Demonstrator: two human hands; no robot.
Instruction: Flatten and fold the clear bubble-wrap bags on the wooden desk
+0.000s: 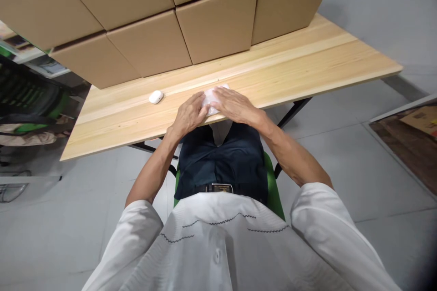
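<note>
A small whitish-pink sheet (210, 97), thin and slightly shiny, lies on the wooden table near its front edge. It looks like plastic wrap or a flat bag, though I cannot tell which. My left hand (190, 112) rests at the sheet's left side, fingers stretched forward and thumb on it. From the right, my right hand (235, 103) lies flat with its extended fingers over the sheet's right part, covering some of it. A white rounded case (156, 97), like an earbud case, sits on the table to the left of my left hand, apart from it.
Stacked brown cardboard boxes (218, 27) form a wall along the back of the light wooden table (112, 122). A dark chair (27, 95) stands at far left. On the right floor is a framed area (409, 141) holding a box. I sit on a green seat (275, 191).
</note>
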